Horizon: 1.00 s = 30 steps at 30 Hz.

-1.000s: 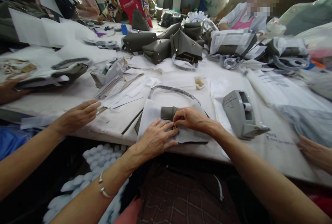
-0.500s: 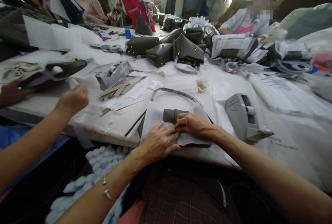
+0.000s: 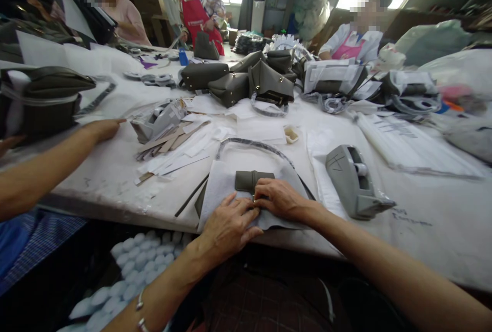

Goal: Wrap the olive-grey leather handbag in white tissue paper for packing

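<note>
A dark olive handbag lies before me at the table's front edge, mostly under a pale soft sheet (image 3: 217, 188). Its wrapped handle (image 3: 255, 142) arches away on the far side. On the sheet shows an olive leather tab (image 3: 244, 181) with a band across it. My left hand (image 3: 232, 219) rests on the sheet with fingers stretched out, their tips beside the right hand's. My right hand (image 3: 282, 199) is closed in a pinch just below the tab, by a small gold-coloured glint. What its fingertips hold is hidden.
A grey tape dispenser (image 3: 349, 181) stands to the right, another (image 3: 159, 119) to the left beside paper strips (image 3: 172, 142). Several olive handbags (image 3: 230, 86) are piled farther back. A co-worker's arm (image 3: 57, 160) reaches in from the left near a wrapped bag (image 3: 46, 99).
My view has shifted slightly. Both my hands keep nearly the same position on the bag. At left, the co-worker's bag now stands higher, and that person's near hand has straightened its fingers.
</note>
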Each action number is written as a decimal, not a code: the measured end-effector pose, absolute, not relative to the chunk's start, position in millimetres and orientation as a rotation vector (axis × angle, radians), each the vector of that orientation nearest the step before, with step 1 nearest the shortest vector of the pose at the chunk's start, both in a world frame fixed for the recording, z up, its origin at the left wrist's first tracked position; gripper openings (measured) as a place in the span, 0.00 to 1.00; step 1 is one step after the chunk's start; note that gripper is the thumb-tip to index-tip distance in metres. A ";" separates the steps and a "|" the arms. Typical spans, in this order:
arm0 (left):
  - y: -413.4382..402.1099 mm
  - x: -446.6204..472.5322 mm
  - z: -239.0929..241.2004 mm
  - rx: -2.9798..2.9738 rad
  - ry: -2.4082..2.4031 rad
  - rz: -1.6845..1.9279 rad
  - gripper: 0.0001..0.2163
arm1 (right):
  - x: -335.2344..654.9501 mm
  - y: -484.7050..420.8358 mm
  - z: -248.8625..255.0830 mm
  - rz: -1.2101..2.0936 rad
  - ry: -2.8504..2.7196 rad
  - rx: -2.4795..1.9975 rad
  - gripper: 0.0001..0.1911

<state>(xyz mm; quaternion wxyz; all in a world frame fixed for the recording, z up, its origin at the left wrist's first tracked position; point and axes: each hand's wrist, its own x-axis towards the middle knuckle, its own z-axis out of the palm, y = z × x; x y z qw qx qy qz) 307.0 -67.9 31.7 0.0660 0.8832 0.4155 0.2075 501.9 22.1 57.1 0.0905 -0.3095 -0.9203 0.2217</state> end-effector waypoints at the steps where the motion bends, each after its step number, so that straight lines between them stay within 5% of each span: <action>1: -69.8 311.9 32.4 2.671 1.303 0.639 0.16 | 501.4 20.6 56.9 0.657 -2.720 -0.943 0.05; 10: -83.5 335.2 17.7 2.721 1.458 0.866 0.22 | 512.2 38.6 85.3 0.936 -2.446 -1.043 0.07; 19: -75.9 331.2 -0.5 2.777 1.420 1.168 0.19 | 572.3 171.3 58.6 -0.161 -2.294 -1.901 0.24; 30: -64.2 334.7 -17.1 2.894 1.456 1.421 0.18 | 595.3 223.4 38.7 -0.364 -2.315 -2.111 0.15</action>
